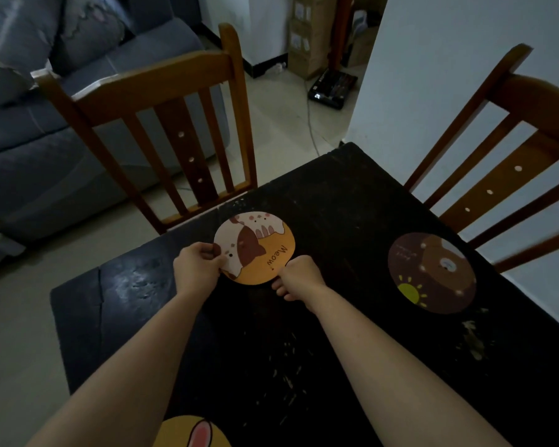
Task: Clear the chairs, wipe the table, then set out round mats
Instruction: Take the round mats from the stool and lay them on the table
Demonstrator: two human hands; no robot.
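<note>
A round orange mat with a cat picture and the word "Meow" (259,245) lies near the far left edge of the dark table (136,285). My left hand (196,269) pinches its left rim and my right hand (299,279) pinches its near right rim. A brown round mat with a bear and a sun (431,272) lies flat at the right side of the table. A yellow mat with a pink rabbit ear (191,432) shows at the bottom edge, between my forearms.
A wooden chair (162,91) stands against the table's far left side, and a second wooden chair (504,175) at the right. A blue sofa (29,140) fills the left background. Boxes (307,37) and a black device (333,88) with a cable sit on the floor behind.
</note>
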